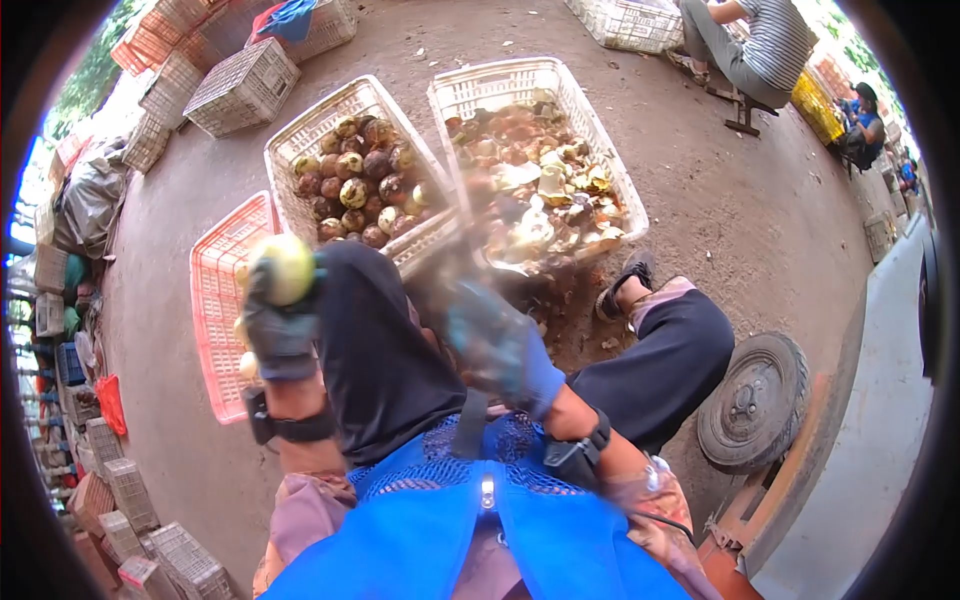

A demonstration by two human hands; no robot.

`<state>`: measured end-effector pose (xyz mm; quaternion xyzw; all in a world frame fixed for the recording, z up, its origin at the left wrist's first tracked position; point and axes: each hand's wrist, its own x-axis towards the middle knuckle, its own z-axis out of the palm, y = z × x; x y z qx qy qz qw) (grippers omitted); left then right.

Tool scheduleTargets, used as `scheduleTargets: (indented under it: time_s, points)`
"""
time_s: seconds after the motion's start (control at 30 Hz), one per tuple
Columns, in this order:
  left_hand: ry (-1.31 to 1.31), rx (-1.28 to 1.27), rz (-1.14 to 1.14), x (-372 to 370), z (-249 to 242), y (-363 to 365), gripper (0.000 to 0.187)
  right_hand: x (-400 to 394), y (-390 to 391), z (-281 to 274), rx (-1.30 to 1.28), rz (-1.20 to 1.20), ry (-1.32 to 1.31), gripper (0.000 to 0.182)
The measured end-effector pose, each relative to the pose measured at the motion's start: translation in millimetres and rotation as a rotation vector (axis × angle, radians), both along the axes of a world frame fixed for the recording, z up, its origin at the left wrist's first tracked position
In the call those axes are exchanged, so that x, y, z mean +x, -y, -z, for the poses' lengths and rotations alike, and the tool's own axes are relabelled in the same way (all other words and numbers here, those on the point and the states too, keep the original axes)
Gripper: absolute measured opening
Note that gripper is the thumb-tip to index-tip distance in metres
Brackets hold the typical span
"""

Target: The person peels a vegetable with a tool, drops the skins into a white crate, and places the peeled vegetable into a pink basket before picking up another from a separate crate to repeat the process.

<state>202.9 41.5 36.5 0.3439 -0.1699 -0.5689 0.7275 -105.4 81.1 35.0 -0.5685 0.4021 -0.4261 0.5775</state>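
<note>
My left hand (282, 335), in a dark glove, is wrapped round a pale yellow-green round fruit (287, 270) beside my left knee. It is held over the red crate (215, 330), where a few pale fruits partly show. In front of my lap, my right hand (490, 345), gloved in dark and blue, is smeared by motion. Its fingers, and anything in them, cannot be made out. Ahead, a white crate (285, 185) holds several brown and greenish round fruits (352, 192). Another white crate (610, 170) beside it contains peelings (560, 185).
A wheel (752, 400) lies at my right by a grey metal panel (850, 430). One person (760, 50) sits on a low stool at upper right; another person (862, 125) is farther off. Crates (243, 88) are stacked along the left. A red bag (110, 403) lies there.
</note>
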Motion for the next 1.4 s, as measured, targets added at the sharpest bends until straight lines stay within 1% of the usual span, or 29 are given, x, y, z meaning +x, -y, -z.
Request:
scheduleTargets:
  time_s: [0.07,0.13,0.17,0.2,0.23,0.27,0.33,0.4,0.43,0.47,0.5,0.53,0.57,0.6,0.63,0.67,0.73,0.8,0.83,0.87,0.93,0.97,1.07,1.1,1.13,1.2,1.23,1.33,1.4]
  points:
    - [0.34,0.058,-0.309,48.4,2.4,-9.7,0.038,-15.0,-15.0,40.1,0.176,0.012,0.004,0.048]
    - [0.737,0.3,-0.517,84.5,11.0,-21.0,0.035,-33.1,-28.3,60.1,0.406,0.065,0.075,0.064]
    - [0.922,0.28,-0.556,139.2,56.0,-24.0,0.033,-34.3,-32.5,55.4,0.409,0.057,0.081,0.064]
    - [0.937,0.388,-0.623,176.7,85.6,-27.5,0.032,-34.4,-36.5,43.6,0.547,0.078,0.185,0.056]
    - [0.952,0.301,-0.579,166.5,72.5,-20.4,0.032,-34.2,-40.6,38.4,0.684,0.099,0.286,0.048]
    - [0.962,0.216,-0.54,155.6,60.3,-11.1,0.031,-34.4,-46.7,48.0,0.689,0.09,0.284,0.048]
    - [0.798,0.171,-0.271,120.7,22.3,32.0,0.03,-34.3,-52.7,73.2,0.788,-0.06,0.181,0.045]
    - [0.765,0.244,0.007,100.4,11.6,96.0,0.031,-31.7,-42.8,66.0,0.833,-0.071,0.102,0.044]
    - [0.756,0.207,0.196,105.7,29.5,132.1,0.032,-30.0,-36.8,64.5,0.87,-0.067,0.025,0.043]
    - [0.869,0.19,0.319,100.5,48.2,163.2,0.036,-28.6,-31.2,67.4,0.884,-0.07,0.017,0.043]
    - [1.074,0.207,0.44,76.9,51.5,188.5,0.044,-27.2,-25.6,70.5,0.868,0.039,0.095,0.042]
    - [1.233,0.212,0.614,75.9,88.3,219.5,0.048,-25.1,-19.4,73.8,0.849,0.147,0.173,0.042]
    - [1.414,0.174,0.786,60.6,107.4,234.1,0.056,-22.3,-12.7,78.5,0.843,0.206,0.162,0.041]
    - [1.462,0.17,0.921,53.2,140.7,246.9,0.062,-20.1,-7.1,79.8,0.855,0.209,0.156,0.041]
    - [1.57,0.075,1.057,27.5,137.3,249.1,0.065,-18.6,-1.8,80.0,0.871,0.227,0.13,0.04]
    - [1.724,0.128,1.026,12.9,161.7,248.8,0.067,-17.5,2.9,81.4,0.887,0.245,0.104,0.04]
    - [1.266,0.26,0.939,-1.1,212.4,235.4,0.054,-15.7,5.1,87.4,0.908,0.26,0.089,0.041]
    - [1.918,0.144,1.096,-49.1,129.7,218.6,0.043,-16.4,8.6,89.9,0.932,0.251,0.089,0.041]
    - [1.99,0.208,0.911,-50.4,162.2,213.9,0.039,-15.4,9.9,89.4,0.946,0.261,0.091,0.042]
    - [2.07,0.123,0.841,-55.1,159.3,210.8,0.037,-16.1,11.3,91.1,0.957,0.269,0.086,0.042]
    - [2.083,0.104,0.948,-51.5,179.6,221.9,0.037,-15.6,10.2,93.7,0.974,0.273,0.08,0.042]
    - [2.004,0.17,1.064,-45.4,194.5,229.0,0.064,-14.9,10.6,94.6,0.994,0.285,0.093,0.042]
    - [1.919,0.125,1.059,-48.0,182.1,229.8,0.064,-14.4,12.9,94.0,0.989,0.3,0.116,0.039]
    - [1.963,0.039,0.943,-50.4,175.0,224.1,0.065,-15.1,13.0,93.4,0.987,0.31,0.121,0.039]
    - [1.966,0.027,0.946,-39.3,196.1,226.9,0.065,-15.9,13.7,93.3,0.977,0.31,0.123,0.039]
    - [1.322,0.37,0.764,-3.5,254.4,230.3,0.062,-16.5,10.9,91.6,0.968,0.31,0.131,0.04]
    - [1.0,0.531,0.727,-1.4,240.8,227.3,0.054,-16.4,9.6,90.0,0.937,0.329,0.173,0.041]
    - [0.27,0.403,0.767,16.1,205.0,218.2,0.043,-12.3,20.3,71.9,0.861,0.316,0.161,0.042]
    - [0.168,0.124,0.718,14.8,193.7,212.5,0.047,-12.2,22.3,68.2,0.865,0.306,0.068,0.037]
